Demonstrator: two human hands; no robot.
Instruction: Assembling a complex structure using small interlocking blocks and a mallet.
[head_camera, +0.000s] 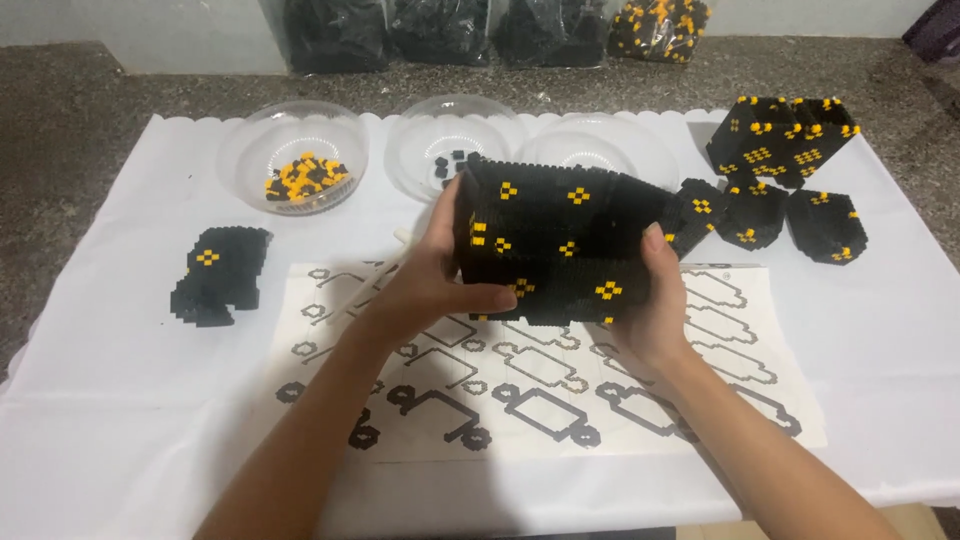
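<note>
1. You hold the big black block shape (560, 240) up over the paper sheet (540, 360) with both hands
2. Your left hand (425, 280) grips its left side, fingers wrapped round the front
3. Your right hand (655, 300) grips its right side, thumb up on the edge
4. This big shape looks mostly built, with yellow dots all over it
5. Some parts look done too: a small black piece (215, 275) sits on the left of the table (90, 340), and four black chunks (785, 180) wait on the right, still apart from the big shape
6. Loose bricks are left in the left bowl (295, 160) and a few in the middle bowl (450, 150), so I think more building is left
</note>
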